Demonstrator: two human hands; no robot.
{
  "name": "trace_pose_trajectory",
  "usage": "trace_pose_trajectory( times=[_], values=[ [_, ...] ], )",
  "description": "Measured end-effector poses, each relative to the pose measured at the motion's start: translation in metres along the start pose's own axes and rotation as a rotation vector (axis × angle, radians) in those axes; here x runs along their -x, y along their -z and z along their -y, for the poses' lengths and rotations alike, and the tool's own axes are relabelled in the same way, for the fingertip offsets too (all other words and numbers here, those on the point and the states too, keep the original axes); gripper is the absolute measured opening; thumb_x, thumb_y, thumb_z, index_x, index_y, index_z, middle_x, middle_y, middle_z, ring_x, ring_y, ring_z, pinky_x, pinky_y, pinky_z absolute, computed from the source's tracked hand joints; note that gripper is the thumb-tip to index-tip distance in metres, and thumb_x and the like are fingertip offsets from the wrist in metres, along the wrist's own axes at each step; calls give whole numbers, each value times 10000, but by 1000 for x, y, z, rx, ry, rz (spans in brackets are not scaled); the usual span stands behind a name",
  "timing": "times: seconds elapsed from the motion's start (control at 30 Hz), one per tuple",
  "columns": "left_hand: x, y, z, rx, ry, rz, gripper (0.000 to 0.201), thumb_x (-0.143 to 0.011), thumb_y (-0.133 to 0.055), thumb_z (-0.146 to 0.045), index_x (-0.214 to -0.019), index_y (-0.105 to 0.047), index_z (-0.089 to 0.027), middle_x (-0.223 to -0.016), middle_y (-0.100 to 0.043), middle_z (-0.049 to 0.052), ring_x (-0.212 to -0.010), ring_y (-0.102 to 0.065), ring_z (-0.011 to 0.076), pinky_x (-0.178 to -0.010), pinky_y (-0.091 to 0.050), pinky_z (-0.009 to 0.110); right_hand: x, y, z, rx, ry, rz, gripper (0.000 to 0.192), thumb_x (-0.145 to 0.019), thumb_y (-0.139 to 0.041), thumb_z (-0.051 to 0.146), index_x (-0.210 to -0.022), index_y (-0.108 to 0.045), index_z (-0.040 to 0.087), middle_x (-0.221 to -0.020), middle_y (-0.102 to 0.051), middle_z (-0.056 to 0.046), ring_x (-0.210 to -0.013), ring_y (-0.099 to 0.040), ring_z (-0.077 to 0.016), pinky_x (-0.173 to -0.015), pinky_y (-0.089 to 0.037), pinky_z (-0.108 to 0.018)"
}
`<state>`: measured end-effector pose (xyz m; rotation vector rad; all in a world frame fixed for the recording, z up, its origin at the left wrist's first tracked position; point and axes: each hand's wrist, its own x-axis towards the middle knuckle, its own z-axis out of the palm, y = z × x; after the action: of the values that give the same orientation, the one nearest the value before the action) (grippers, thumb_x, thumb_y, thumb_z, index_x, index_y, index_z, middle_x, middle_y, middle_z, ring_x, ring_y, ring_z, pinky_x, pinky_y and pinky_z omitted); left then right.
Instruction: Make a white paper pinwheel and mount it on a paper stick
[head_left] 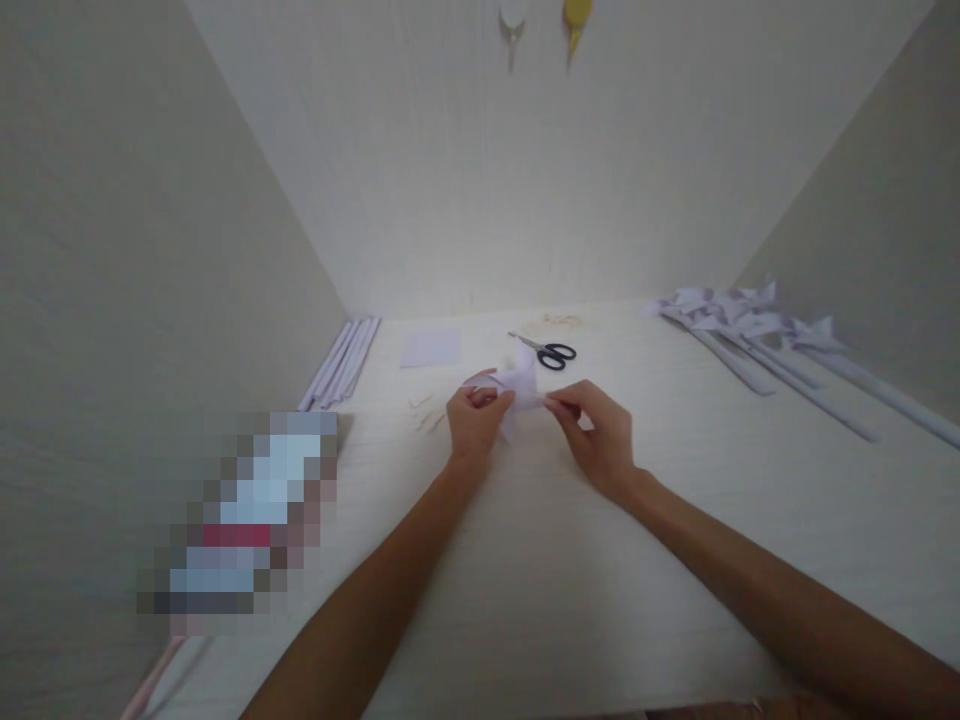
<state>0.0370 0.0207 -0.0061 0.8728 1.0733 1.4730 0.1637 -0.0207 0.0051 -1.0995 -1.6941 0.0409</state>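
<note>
Near the centre of the frame we see both hands meeting over a small pale lilac folded-paper pinwheel head (517, 385), held just above the white tabletop (525, 580). The left hand (474, 420) is closed around its left side, thumb on top and fingers curled beneath. The right hand (596, 435) pinches one pointed tip between thumb and forefinger, the other fingers tucked in.

We judge the paper piece to be very light and thin, limp at the flat parts and stiffer only along its creases. It would crush or tear under a hard squeeze, so a gentle pinch at the folded points or near the middle, where the layers overlap, looks like the safest hold.

Just beyond it lie black-handled scissors (547, 352), and left of those a flat square sheet of lilac paper (430, 348). A few thin wooden sticks (426, 412) rest beside the left hand. Rolled lilac paper tubes (341, 362) lie along the wall at centre left, and finished paper pinwheels on long stems (757, 335) are heaped at the right edge.
</note>
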Motion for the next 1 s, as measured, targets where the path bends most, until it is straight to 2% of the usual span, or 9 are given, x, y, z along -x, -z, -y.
trace_pose_trajectory(
  times=[0.1,0.3,0.43,0.63,0.77,0.87,1.0],
  values=[
    [1,0,1,-37,-31,15,363,-500,-636,-115,-858,-581,-116,-478,-492,-82,-430,-454,43,-458,-365,167,8,-4,-4,102,62,45,125,-784,-491,253,-714,-563,179,-606,-541,-7,-533,-478,-101,-501,-388,-229],
    [5,-1,4,-89,-68,18,218,-511,-639,-131,-727,-610,-124,-578,-599,-17,-518,-542,78,-510,-425,188,7,-3,-5,169,-71,32,156,-800,-455,255,-683,-526,181,-596,-508,3,-517,-439,-101,-505,-357,-234],
    [6,-1,7,-137,-89,-5,119,-506,-646,-144,-612,-597,-126,-571,-610,-1,-513,-553,91,-504,-433,198,6,-3,-7,166,-138,46,148,-786,-466,252,-670,-527,183,-593,-511,3,-523,-437,-108,-511,-347,-240],
    [4,-1,9,-161,-76,33,99,-507,-647,-154,-579,-584,-127,-555,-602,-3,-499,-549,93,-489,-432,200,5,-4,-7,157,-168,69,144,-773,-486,250,-652,-526,182,-586,-516,10,-519,-436,-104,-510,-339,-241],
    [5,-1,8,-181,-63,-4,107,-499,-649,-153,-579,-583,-125,-561,-603,1,-507,-548,91,-491,-429,196,3,-4,-6,105,-248,-31,157,-768,-484,238,-621,-490,184,-546,-475,25,-499,-408,-97,-480,-318,-233],
    [5,-2,7,-194,-47,-19,113,-491,-649,-150,-574,-578,-122,-562,-601,3,-504,-542,88,-491,-428,195,2,-3,-11,-14,-394,-143,179,-773,-475,260,-610,-459,190,-518,-425,36,-474,-377,-91,-441,-293,-225],
    [6,-2,6,-193,-36,-18,115,-489,-646,-141,-581,-580,-124,-566,-604,6,-507,-544,87,-488,-431,192,2,-2,-22,-170,-577,-222,202,-757,-497,318,-606,-446,195,-482,-370,49,-418,-330,-80,-380,-244,-217]
  ],
)
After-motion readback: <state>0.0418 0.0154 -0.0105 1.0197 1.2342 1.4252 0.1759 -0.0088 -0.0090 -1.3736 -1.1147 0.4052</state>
